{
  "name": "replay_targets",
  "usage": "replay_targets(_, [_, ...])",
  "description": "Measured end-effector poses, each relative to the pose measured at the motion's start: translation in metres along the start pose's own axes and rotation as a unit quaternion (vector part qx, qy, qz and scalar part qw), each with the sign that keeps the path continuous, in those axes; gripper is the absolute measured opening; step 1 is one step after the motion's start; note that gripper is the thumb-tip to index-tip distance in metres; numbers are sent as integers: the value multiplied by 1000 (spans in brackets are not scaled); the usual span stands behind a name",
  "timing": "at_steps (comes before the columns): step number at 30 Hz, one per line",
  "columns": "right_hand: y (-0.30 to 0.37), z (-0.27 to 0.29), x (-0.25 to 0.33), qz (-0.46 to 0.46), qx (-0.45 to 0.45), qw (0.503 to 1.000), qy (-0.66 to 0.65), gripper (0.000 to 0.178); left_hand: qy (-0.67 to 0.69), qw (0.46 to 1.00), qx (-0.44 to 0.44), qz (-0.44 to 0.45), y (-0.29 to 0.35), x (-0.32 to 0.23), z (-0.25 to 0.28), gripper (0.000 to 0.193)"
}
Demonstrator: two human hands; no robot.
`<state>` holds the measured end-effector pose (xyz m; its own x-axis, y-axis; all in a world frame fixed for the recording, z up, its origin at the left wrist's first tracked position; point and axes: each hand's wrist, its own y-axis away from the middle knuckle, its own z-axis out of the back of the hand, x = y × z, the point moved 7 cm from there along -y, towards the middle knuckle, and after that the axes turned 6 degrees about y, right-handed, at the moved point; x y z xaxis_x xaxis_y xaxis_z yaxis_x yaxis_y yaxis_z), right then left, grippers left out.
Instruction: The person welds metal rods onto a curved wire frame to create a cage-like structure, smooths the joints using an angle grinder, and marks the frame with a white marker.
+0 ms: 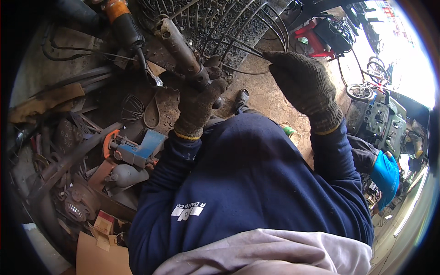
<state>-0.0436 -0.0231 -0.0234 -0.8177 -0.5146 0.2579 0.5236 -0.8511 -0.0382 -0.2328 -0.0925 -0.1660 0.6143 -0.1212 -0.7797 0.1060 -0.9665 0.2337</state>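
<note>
My left hand (197,107), in a dark knitted work glove with a yellow cuff edge, is closed at the lower end of a thick, worn steel tube (176,46). The tube tilts away to the upper left. Raised on the right, my right hand (305,82) wears the same kind of glove. Its fingers are pinched together at the end of a thin metal rod (250,49). That rod meets a cage of curved metal rods (215,27) lying over a dark, gritty worktop (238,57). The exact grip of the fingertips is hard to see.
An orange and black power tool (126,30) with a cable lies at upper left. Scrap metal, a blue tool body (149,146) and a cardboard box (104,224) crowd the left. A red plastic stool (311,39) stands beyond; a person in blue (385,176) bends at right.
</note>
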Motion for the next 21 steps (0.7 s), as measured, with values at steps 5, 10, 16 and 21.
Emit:
replay_targets(5, [1,1,1,27,-24,999,-16,26,-38,999,-11,-37,-2,0,2,40])
replay_targets(10, [-1,-3,-3,9,-4,1000,-8,27,-111,993,22,-13,-5,-10,0,32])
replay_targets(16, [0,1,0,30,-37,998,-30,23,-68,997,40,24,-6,-1,0,37])
replay_targets(21, [0,-1,0,30,-20,999,-6,24,-61,997,39,33,-7,6,5,39])
